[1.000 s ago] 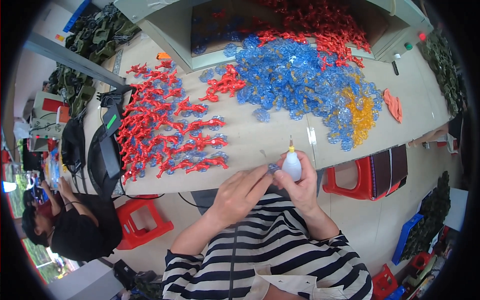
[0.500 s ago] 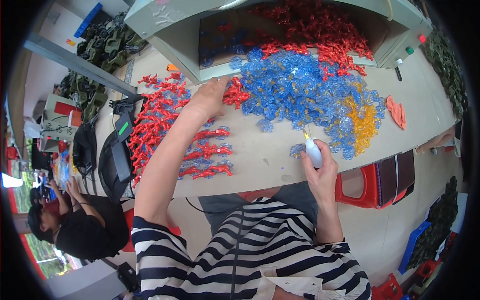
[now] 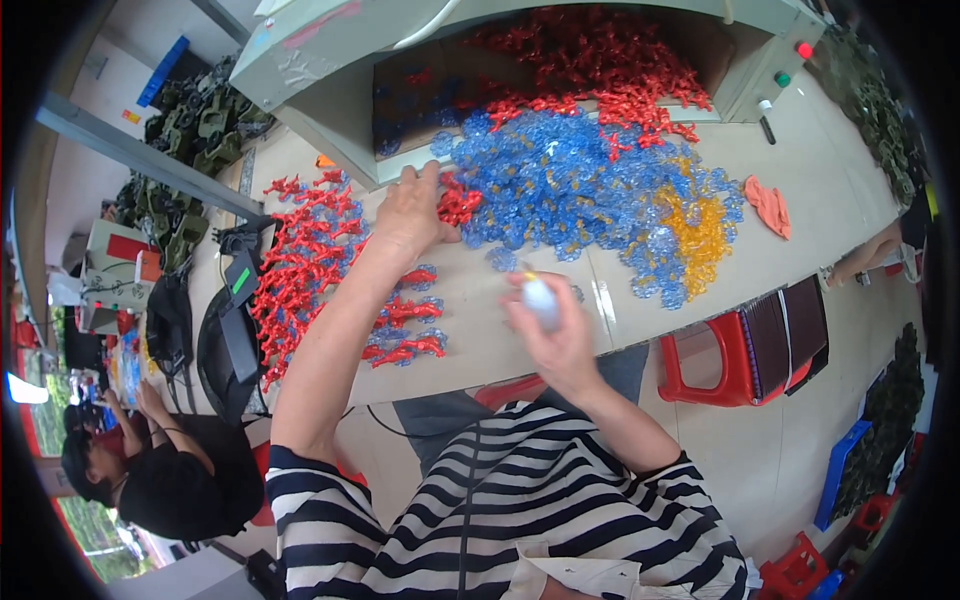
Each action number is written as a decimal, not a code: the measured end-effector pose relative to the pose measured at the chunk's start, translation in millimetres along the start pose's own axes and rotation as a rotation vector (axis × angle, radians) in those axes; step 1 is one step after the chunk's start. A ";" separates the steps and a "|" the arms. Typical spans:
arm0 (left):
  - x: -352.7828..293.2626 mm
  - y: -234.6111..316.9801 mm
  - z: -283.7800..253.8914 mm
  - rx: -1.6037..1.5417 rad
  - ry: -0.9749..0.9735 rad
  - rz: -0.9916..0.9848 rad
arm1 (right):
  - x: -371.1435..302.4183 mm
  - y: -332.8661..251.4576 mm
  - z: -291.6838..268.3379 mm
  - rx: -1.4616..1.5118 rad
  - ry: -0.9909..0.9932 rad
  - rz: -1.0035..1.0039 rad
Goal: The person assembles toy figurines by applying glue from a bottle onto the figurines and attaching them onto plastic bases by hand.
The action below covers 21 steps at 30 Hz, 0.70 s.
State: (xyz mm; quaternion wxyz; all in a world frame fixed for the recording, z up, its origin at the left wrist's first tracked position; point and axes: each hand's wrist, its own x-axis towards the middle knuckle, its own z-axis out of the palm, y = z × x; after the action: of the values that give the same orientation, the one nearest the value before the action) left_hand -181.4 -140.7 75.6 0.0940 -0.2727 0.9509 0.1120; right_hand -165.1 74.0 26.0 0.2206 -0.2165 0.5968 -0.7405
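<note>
A pale surface (image 3: 470,345) carries everything, and the grey metal box (image 3: 310,150) stands directly behind the blue pile (image 3: 560,200), the landmark here. The pile is a loose heap of clear plastic pieces, probably light, hard and slick, so apt to slide when touched. Left of the pile lie rows of red figures (image 3: 310,260), with blue pieces among them. A patch of yellow pieces (image 3: 690,235) rests on the pile's right part.

The left hand (image 3: 408,212) is at the pile's left edge, fingers spread beside a cluster of red figures (image 3: 460,203) that touches the pile; I cannot tell whether they pinch one. The figures look stiff, glossy and light; the body should give a surer hold than the thin limbs, which might snap.

In front of the pile, the right hand (image 3: 555,335), blurred, has its fingers wrapped around a white squeeze bottle (image 3: 541,303). It is likely light and soft-walled: best held lightly round the body, clear of the slim yellow tip (image 3: 530,274), since a hard grip could push liquid out.
</note>
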 end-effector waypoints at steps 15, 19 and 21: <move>27.0 39.8 23.0 -0.200 -0.022 0.124 | 95.8 21.4 -39.5 0.022 -0.288 0.083; 30.8 60.4 30.9 -0.161 0.040 0.101 | 104.2 12.8 -65.2 0.076 -0.371 0.110; 30.5 68.9 32.8 -0.188 0.039 0.028 | 110.5 5.7 -77.3 0.108 -0.422 0.112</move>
State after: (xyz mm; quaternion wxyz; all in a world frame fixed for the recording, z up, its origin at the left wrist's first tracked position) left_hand -240.2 -90.3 48.1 0.0478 -0.2692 0.9416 0.1967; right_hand -299.3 69.1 11.7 0.3925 -0.3209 0.5082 -0.6962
